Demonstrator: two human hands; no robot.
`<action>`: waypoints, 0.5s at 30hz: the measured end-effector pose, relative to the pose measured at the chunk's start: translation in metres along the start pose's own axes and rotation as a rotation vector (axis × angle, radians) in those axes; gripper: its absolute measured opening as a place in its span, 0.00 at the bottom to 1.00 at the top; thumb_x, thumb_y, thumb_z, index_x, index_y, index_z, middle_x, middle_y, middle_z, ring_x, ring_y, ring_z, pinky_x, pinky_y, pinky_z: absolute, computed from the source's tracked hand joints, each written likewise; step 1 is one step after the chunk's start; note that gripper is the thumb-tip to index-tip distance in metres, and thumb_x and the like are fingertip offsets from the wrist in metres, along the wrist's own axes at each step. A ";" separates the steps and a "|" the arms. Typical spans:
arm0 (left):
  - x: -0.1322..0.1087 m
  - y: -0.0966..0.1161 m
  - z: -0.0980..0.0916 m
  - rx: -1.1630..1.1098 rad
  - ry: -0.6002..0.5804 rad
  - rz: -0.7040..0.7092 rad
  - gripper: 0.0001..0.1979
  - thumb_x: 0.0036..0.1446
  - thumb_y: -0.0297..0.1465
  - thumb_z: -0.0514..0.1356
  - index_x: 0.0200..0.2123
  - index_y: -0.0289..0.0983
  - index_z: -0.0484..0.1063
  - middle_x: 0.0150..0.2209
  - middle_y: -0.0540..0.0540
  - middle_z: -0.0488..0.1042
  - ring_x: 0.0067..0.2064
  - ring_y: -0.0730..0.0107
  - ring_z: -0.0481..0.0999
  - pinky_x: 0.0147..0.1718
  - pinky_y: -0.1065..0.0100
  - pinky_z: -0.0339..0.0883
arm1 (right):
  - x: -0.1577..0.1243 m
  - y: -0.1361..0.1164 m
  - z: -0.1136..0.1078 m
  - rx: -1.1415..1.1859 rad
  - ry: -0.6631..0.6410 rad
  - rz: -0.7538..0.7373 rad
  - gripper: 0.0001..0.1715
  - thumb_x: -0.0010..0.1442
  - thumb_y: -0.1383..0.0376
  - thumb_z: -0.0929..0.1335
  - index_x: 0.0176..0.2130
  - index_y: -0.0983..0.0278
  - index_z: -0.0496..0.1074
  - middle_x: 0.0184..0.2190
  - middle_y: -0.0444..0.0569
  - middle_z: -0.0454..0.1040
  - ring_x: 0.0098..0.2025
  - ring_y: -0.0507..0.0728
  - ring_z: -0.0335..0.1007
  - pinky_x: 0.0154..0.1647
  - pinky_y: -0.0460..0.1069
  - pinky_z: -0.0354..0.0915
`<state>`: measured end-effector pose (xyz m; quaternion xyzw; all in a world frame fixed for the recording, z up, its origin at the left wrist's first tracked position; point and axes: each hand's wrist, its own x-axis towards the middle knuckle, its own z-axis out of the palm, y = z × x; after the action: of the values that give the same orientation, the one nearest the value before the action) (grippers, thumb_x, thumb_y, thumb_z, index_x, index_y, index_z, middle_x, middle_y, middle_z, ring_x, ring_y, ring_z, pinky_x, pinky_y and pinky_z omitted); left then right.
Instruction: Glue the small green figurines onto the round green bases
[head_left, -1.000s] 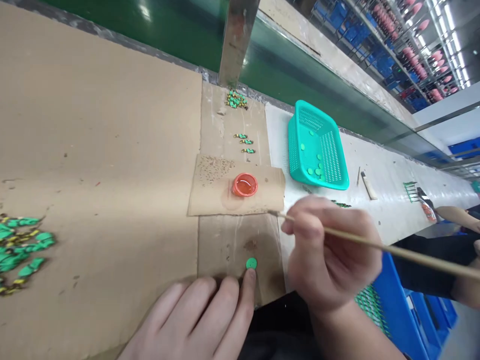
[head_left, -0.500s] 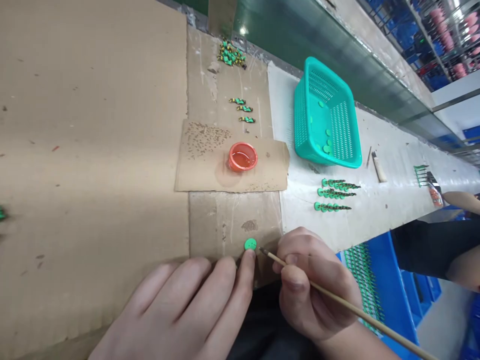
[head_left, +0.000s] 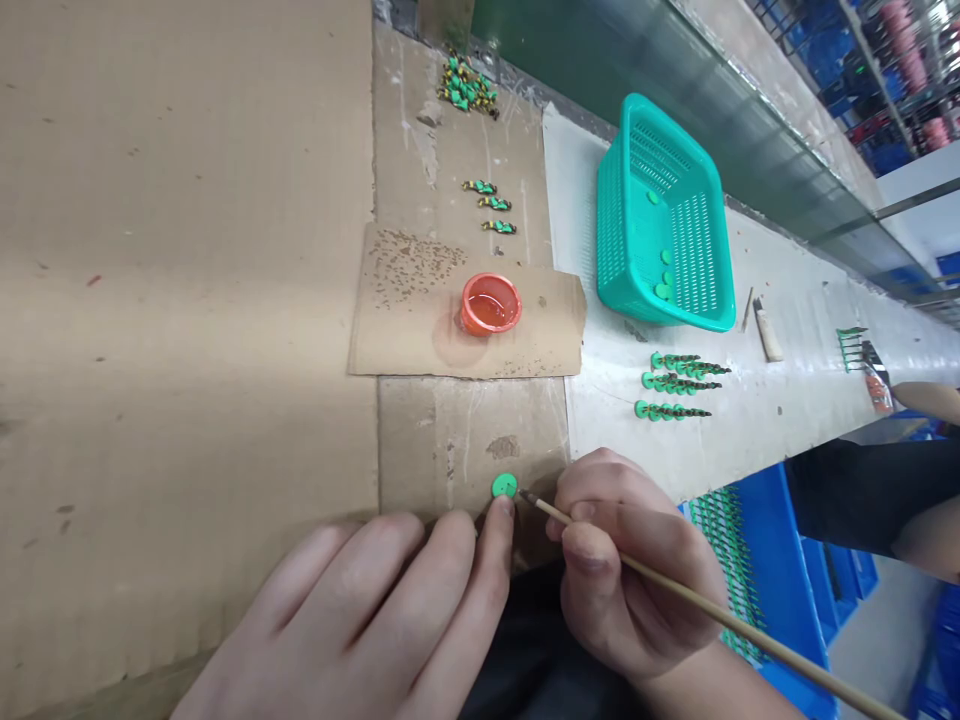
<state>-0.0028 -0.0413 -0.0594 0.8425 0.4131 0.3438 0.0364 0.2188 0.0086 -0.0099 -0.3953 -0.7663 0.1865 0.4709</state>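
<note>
1. Head view: a small green disc (head_left: 505, 485) lies flat on a cardboard strip (head_left: 412, 435) near the close edge of the desk (head_left: 817, 405).
2. The person's left hand (head_left: 390, 610) is palm down, its grip loose, fingers laid out side by side; one fingertip touches the disc's near edge.
3. The right hand (head_left: 637, 560) has its grip pinched around a thin brush (head_left: 742, 627), thumb against fingers, the dark tip just beside the disc's right side.
4. Beyond the hands I see a red cup (head_left: 490, 305) with liquid in it, standing on a speckled cardboard piece (head_left: 397, 350).
5. Farther off, three green-and-yellow pieces (head_left: 495, 204) lie in a short line, with a heap of similar ones (head_left: 467, 87) past them.
6. To the right, a teal basket (head_left: 611, 235) holds a few green discs (head_left: 664, 290); rows of green pieces with dark ends (head_left: 673, 411) lie just on its near side.
7. At far right, another person's arm (head_left: 926, 397) reaches over the desk.
</note>
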 end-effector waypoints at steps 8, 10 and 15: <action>0.003 -0.001 -0.001 -0.002 -0.002 0.017 0.20 0.77 0.26 0.65 0.68 0.31 0.80 0.55 0.40 0.81 0.51 0.52 0.78 0.49 0.50 0.69 | 0.001 0.001 -0.001 -0.002 -0.009 0.008 0.10 0.82 0.72 0.67 0.56 0.62 0.77 0.33 0.46 0.75 0.28 0.56 0.70 0.27 0.54 0.76; 0.005 -0.001 -0.002 0.009 -0.014 0.021 0.20 0.77 0.26 0.64 0.68 0.30 0.79 0.54 0.39 0.81 0.50 0.52 0.77 0.47 0.50 0.67 | -0.002 0.002 0.002 0.000 0.056 0.020 0.11 0.82 0.71 0.68 0.57 0.60 0.78 0.32 0.45 0.75 0.27 0.56 0.70 0.25 0.54 0.74; 0.010 -0.001 -0.005 0.023 -0.057 0.028 0.21 0.78 0.24 0.59 0.69 0.30 0.78 0.50 0.39 0.82 0.49 0.52 0.75 0.46 0.50 0.65 | -0.005 0.001 0.004 0.064 0.247 0.109 0.09 0.81 0.69 0.71 0.54 0.55 0.80 0.31 0.42 0.77 0.27 0.56 0.76 0.25 0.53 0.76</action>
<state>-0.0019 -0.0343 -0.0502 0.8580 0.4040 0.3153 0.0339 0.2166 0.0060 -0.0154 -0.4410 -0.6734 0.1862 0.5635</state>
